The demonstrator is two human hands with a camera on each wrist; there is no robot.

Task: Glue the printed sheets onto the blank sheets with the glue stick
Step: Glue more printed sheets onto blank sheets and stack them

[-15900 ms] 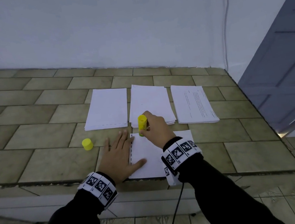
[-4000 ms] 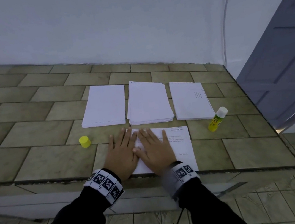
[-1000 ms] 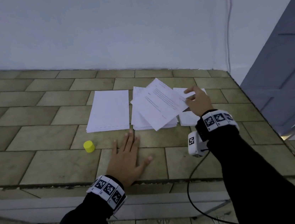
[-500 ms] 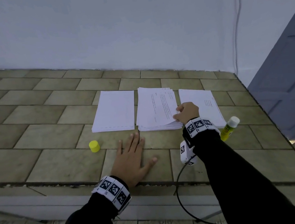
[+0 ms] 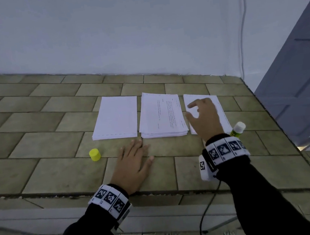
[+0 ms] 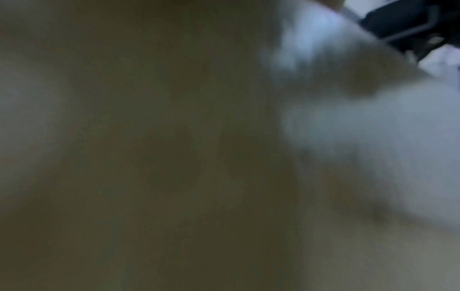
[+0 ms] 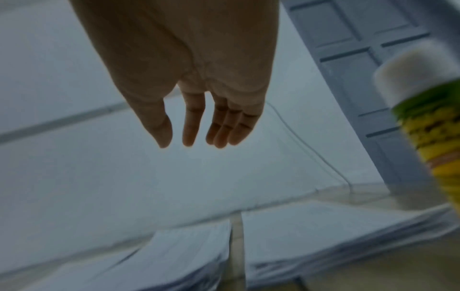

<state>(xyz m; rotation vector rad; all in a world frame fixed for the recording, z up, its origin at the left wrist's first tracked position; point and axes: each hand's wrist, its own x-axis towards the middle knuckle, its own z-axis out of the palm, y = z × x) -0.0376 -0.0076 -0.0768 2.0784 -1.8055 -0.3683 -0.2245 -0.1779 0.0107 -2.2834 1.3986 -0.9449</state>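
Three paper stacks lie side by side on the tiled counter (image 5: 36, 143): a blank stack (image 5: 116, 117) at left, a middle stack (image 5: 161, 114) with a printed sheet on top, and a right stack (image 5: 220, 109). My right hand (image 5: 202, 116) hovers over the right stack, fingers relaxed and spread, holding nothing; the right wrist view shows the same empty hand (image 7: 199, 126). My left hand (image 5: 133, 160) rests flat on the counter in front of the stacks. The uncapped glue stick (image 5: 237, 128) lies by the right stack, partly behind my right wrist. The left wrist view is blurred.
The yellow glue cap (image 5: 94, 154) stands on the counter left of my left hand. A white wall rises behind the papers. A grey door (image 5: 302, 83) stands at the right past the counter's edge. A cable hangs from my right wrist.
My right hand let go of the glued sheet on the middle stack and moved right, over the right stack. My left hand stayed flat on the counter.
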